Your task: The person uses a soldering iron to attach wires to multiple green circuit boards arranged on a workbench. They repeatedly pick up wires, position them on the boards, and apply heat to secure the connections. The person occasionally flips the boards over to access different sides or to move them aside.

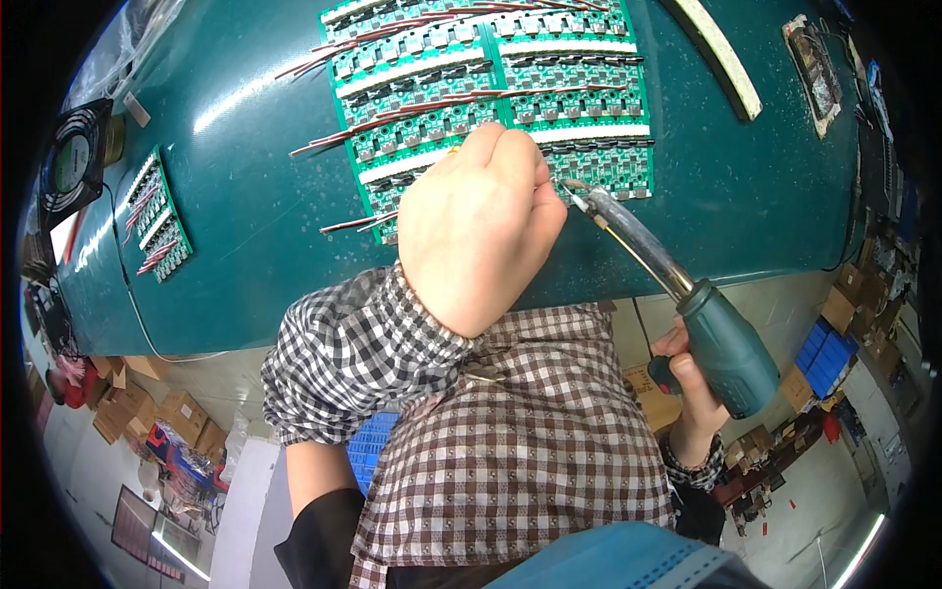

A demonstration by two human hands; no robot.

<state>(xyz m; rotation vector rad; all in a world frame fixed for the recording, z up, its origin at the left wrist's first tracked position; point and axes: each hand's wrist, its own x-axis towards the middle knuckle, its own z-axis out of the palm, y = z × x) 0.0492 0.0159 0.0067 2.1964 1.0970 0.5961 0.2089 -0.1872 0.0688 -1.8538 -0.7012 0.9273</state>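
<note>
A large panel of green circuit boards [579, 177] lies on the table, with rows of small metal parts and white strips. Red, black and white wires [392, 116] run across it and stick out past its left edge. Over the panel's near edge is my left hand [481, 221], back upward, fingers closed in a pinch. Whatever its fingertips hold is hidden. My right hand [695, 388] grips the green handle of a soldering gun [728, 339]. The gun's thin tip points up and left, close to my left fingertips at the panel's near edge.
A smaller green board with wires [157, 216] lies at left, near a black fan [74, 157]. At the right are a curved pale strip [721, 59] and a dirty, burnt-looking tray [812, 74]. The green table's [265, 196] near edge runs before my apron. Cardboard boxes [186, 417] stand below.
</note>
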